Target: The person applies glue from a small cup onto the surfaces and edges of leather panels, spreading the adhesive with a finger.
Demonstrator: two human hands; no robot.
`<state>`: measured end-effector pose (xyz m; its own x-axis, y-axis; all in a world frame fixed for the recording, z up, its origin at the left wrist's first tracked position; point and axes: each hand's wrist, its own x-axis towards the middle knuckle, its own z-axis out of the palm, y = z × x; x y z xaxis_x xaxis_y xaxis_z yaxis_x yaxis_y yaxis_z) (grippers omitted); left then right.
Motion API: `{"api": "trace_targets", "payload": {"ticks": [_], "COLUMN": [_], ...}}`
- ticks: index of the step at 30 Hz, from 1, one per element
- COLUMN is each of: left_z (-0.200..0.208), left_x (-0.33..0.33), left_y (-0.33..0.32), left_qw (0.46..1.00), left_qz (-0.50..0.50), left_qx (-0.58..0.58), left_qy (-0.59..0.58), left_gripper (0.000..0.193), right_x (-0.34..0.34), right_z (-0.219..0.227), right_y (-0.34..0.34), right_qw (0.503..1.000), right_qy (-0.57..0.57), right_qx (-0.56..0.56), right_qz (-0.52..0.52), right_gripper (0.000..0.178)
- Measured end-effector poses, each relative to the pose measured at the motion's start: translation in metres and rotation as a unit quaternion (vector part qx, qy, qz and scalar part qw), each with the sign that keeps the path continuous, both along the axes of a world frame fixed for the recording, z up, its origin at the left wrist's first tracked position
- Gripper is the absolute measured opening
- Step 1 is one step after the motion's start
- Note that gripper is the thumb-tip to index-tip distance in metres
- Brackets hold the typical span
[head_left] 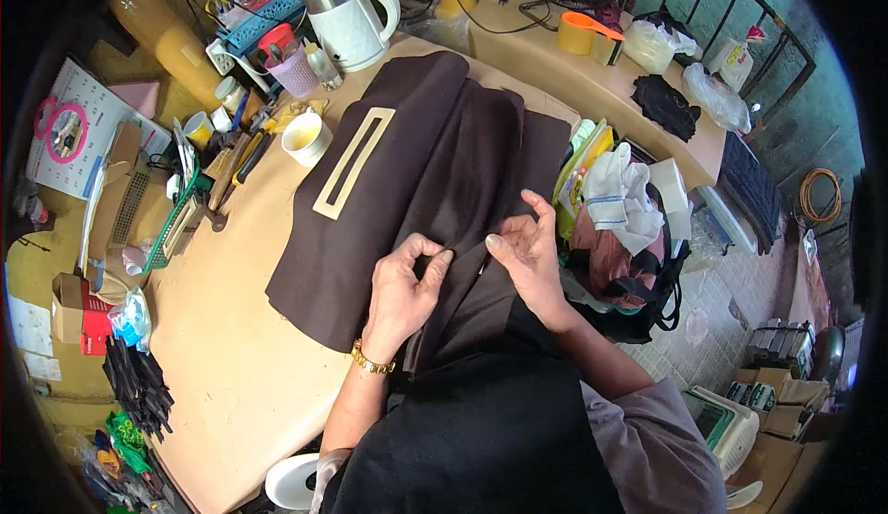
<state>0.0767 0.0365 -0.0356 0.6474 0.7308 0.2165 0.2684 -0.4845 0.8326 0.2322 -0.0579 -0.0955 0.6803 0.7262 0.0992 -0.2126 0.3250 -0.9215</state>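
Dark brown cloth (347, 255) is spread in folds over the table in front of me, with its near part reaching my lap. Near the middle of it, my left hand (404, 289) has thumb and forefinger pinched together at a fold, wearing a gold bracelet (373, 360) at the wrist. Just to the right, my right hand (529, 264) is raised over the cloth with fingers apart and nothing visible between them. A tiny pale speck by its thumb is too small to name. On the cloth's left part lies a cream, slotted rectangular template (329, 197).
A white cup (306, 138), a hammer (220, 195) and a white kettle (351, 24) stand or lie beyond the cloth on the tan table (213, 329). At right is a bag heaped with cloths (618, 227). Black strips (137, 389) hang at the left edge.
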Motion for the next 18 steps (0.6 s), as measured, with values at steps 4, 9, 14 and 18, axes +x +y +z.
{"api": "trace_targets", "payload": {"ticks": [4, 9, 14, 18], "left_z": [0.005, 0.007, 0.003, 0.001], "left_x": [0.004, 0.001, -0.001, -0.003], "left_y": [-0.007, -0.002, 0.003, 0.007], "left_qw": [1.0, 0.999, 0.999, 0.997], "left_qz": [-0.011, 0.018, 0.045, 0.079], "left_qx": [-0.018, -0.02, 0.016, 0.018], "left_qy": [0.022, 0.033, -0.007, -0.018], "left_gripper": [0.014, 0.015, 0.014, 0.016], "right_x": [0.009, 0.012, 0.017, 0.019], "right_z": [-0.011, -0.017, -0.019, -0.026], "right_y": [-0.001, -0.012, -0.02, -0.023], "right_qw": [0.995, 0.998, 0.997, 0.997], "right_qy": [-0.09, 0.003, 0.016, 0.031], "right_qx": [-0.049, -0.048, -0.068, -0.056], "right_qz": [-0.004, 0.035, 0.033, 0.038], "right_gripper": [0.077, 0.067, 0.064, 0.064]}}
